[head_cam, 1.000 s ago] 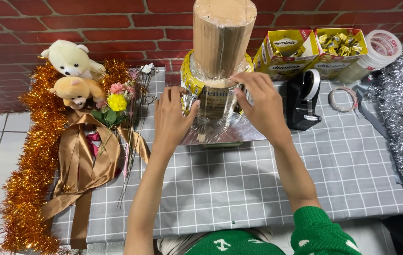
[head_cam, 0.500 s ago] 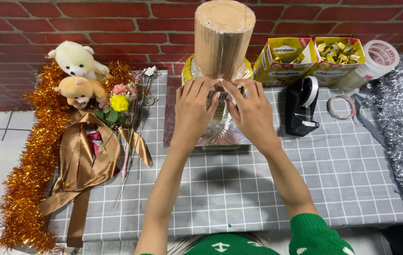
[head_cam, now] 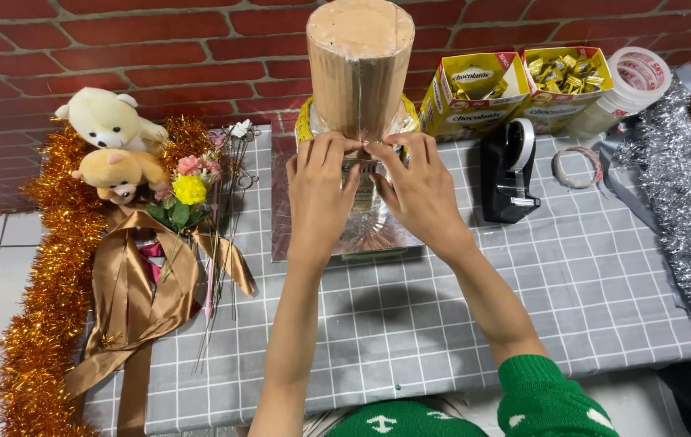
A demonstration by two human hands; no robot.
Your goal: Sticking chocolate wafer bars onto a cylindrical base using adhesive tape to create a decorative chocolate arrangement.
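Note:
A tall brown cardboard cylinder (head_cam: 359, 65) stands upright on a shiny silver square base (head_cam: 280, 218) on the grey checked tablecloth. A clear plastic-wrapped part (head_cam: 364, 222) sits under it. My left hand (head_cam: 319, 190) and my right hand (head_cam: 414, 190) press against the cylinder's lower front, fingertips meeting at the middle on a small strip there. What lies under the fingers is hidden.
Two plush bears (head_cam: 110, 142), small flowers (head_cam: 190, 188), brown satin ribbon (head_cam: 131, 283) and orange tinsel (head_cam: 42, 324) lie at the left. A black tape dispenser (head_cam: 509, 170), tape rolls (head_cam: 639, 73), two yellow boxes of sweets (head_cam: 515, 85) and silver tinsel (head_cam: 689, 218) are at the right.
Both hands moved inward from the cylinder's sides to its front and now meet at the middle. The camera view has shifted slightly.

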